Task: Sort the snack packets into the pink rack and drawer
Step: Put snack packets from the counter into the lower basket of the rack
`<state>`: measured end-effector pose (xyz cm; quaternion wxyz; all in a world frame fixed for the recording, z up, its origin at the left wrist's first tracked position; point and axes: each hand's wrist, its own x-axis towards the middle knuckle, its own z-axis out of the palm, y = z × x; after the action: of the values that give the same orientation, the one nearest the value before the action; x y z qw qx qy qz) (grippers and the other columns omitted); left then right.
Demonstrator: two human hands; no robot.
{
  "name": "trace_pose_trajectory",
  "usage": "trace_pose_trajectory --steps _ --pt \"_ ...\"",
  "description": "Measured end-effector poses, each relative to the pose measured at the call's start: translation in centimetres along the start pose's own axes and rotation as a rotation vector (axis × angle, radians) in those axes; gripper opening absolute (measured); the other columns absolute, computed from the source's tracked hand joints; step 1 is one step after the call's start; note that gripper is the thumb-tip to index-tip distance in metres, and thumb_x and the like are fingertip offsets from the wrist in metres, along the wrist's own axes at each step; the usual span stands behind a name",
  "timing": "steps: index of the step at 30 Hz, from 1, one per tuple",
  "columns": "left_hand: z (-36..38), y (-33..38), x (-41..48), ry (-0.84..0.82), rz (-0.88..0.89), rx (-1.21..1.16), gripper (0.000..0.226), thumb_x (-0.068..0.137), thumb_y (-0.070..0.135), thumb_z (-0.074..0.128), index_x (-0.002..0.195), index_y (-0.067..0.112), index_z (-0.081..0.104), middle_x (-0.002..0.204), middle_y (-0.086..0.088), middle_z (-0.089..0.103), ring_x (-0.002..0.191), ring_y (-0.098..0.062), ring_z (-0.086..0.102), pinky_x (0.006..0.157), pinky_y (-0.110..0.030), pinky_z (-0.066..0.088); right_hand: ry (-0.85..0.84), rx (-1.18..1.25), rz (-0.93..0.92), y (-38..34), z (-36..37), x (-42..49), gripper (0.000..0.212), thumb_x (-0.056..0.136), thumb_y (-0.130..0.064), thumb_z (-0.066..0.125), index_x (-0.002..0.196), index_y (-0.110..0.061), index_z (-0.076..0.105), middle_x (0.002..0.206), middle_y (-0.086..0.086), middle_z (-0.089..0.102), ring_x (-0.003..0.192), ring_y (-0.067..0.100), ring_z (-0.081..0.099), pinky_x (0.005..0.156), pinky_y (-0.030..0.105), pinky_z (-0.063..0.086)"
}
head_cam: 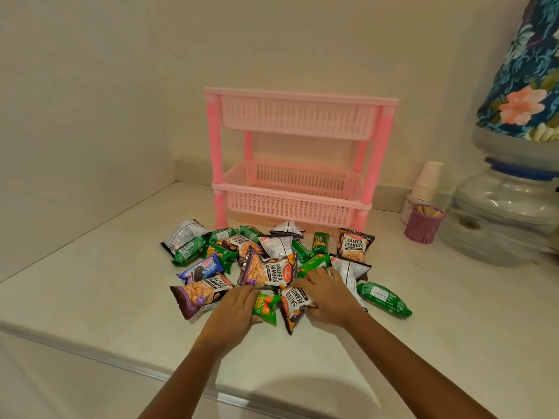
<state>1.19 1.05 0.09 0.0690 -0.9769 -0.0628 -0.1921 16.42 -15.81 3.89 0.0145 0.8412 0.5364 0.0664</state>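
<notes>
Roughly twenty snack packets [266, 272] (one Oreo [202, 269]), one pink rack [298, 99], left hand [233, 313], right hand [328, 297], fingers [243, 294] flat.

Packet pile [272, 267] crowds bench [90, 282] directly before rack [298, 158], reaching its feet. Gap between rack tiers open at front; top tray open from above. Bare bench left of pile up to wall [75, 116]. Right side hemmed by cup stack [426, 181], toothpick holder [423, 225], water bottle [502, 213].

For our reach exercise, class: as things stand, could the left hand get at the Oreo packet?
Probably yes. The Oreo packet lies uncovered, just beyond the left hand and slightly to its left, with only a low-lying peanut packet between them.
</notes>
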Motion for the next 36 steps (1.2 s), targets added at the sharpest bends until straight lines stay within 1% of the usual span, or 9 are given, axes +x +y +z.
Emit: trace_pose_trajectory --steps 3,6,9,15,20,24,28,33,36 --pt "-0.8 -0.2 1.0 0.055 -0.055 0.022 0.084 0.097 0.05 0.0 0.093 0.011 0.073 0.088 -0.002 0.076 0.074 -0.011 0.072 0.059 -0.019 0.057 0.151 -0.002 -0.047 0.8 -0.8 0.3 0.052 0.076 -0.021 0.061 0.128 -0.022 0.05 0.118 0.009 0.056 0.117 0.026 0.047 0.107 0.048 0.029" --pt "-2.0 -0.8 3.2 0.04 -0.088 -0.02 0.085 0.097 0.052 0.0 0.092 0.004 0.071 0.085 -0.008 0.076 0.072 -0.015 0.073 0.056 -0.02 0.058 0.24 -0.017 -0.027 1.8 -2.3 0.9 0.053 0.073 -0.024 0.066 0.124 -0.025 0.053 0.112 0.005 0.059 0.111 0.024 0.051 0.102 0.044 0.037" --pt "-3.1 -1.7 6.1 0.069 -0.134 -0.158 0.085 0.095 0.057 0.004 0.098 -0.002 0.066 0.088 -0.014 0.074 0.075 -0.026 0.073 0.06 -0.03 0.06 0.393 -0.019 0.04 3.1 -3.8 1.8 0.056 0.056 -0.022 0.08 0.11 -0.022 0.064 0.092 0.006 0.066 0.09 0.027 0.063 0.084 0.044 0.052" --pt "-4.5 -4.0 12.1 0.184 -0.19 -0.303 0.089 0.089 0.066 0.006 0.104 -0.003 0.061 0.086 -0.016 0.067 0.069 -0.029 0.065 0.06 -0.038 0.054 0.494 0.049 0.314 6.7 -5.9 5.5 0.048 0.08 -0.025 0.063 0.127 -0.027 0.053 0.1 0.006 0.06 0.099 0.027 0.054 0.093 0.045 0.034" --pt "-5.2 -6.5 17.2 0.204 -0.161 -0.248 0.095 0.085 0.068 0.001 0.108 -0.003 0.06 0.09 -0.017 0.067 0.074 -0.03 0.065 0.063 -0.041 0.053 0.605 0.078 0.385 9.8 -8.1 9.9 0.045 0.082 -0.02 0.064 0.126 -0.02 0.055 0.095 0.013 0.062 0.092 0.032 0.056 0.079 0.04 0.042" --pt "-4.4 -7.9 20.8 0.234 -0.16 -0.289 0.082 0.081 0.064 0.018 0.118 0.0 0.055 0.105 -0.016 0.064 0.091 -0.031 0.062 0.074 -0.041 0.049 0.483 0.026 0.464 12.6 -9.4 14.3 0.046 0.089 -0.025 0.054 0.134 -0.023 0.044 0.107 0.013 0.058 0.101 0.031 0.051 0.079 0.038 0.043" --pt "-3.2 -9.1 23.4 0.233 -0.128 -0.307 0.053 0.087 0.045 0.055 0.118 0.002 0.055 0.106 -0.014 0.064 0.092 -0.03 0.061 0.075 -0.039 0.046 0.312 0.021 0.557 15.0 -9.3 18.3 0.046 0.09 -0.025 0.05 0.135 -0.023 0.04 0.115 0.015 0.055 0.109 0.032 0.048 0.082 0.041 0.047" --pt "-2.5 -10.4 26.5 0.255 -0.105 -0.24 0.046 0.079 0.039 0.067 0.1 -0.002 0.063 0.084 -0.017 0.067 0.069 -0.032 0.064 0.057 -0.039 0.049 0.113 0.138 0.673 17.7 -7.6 21.9 0.045 0.088 -0.023 0.05 0.132 -0.024 0.041 0.122 0.015 0.054 0.115 0.033 0.049 0.09 0.045 0.047" --pt "-2.0 -11.4 28.9 0.251 -0.168 -0.253 0.051 0.086 0.046 0.056 0.111 0.002 0.057 0.099 -0.015 0.063 0.083 -0.031 0.062 0.066 -0.04 0.048 0.03 0.145 0.731 19.0 -6.2 23.5 0.045 0.086 -0.021 0.051 0.13 -0.024 0.043 0.123 0.013 0.055 0.115 0.032 0.05 0.092 0.043 0.047"
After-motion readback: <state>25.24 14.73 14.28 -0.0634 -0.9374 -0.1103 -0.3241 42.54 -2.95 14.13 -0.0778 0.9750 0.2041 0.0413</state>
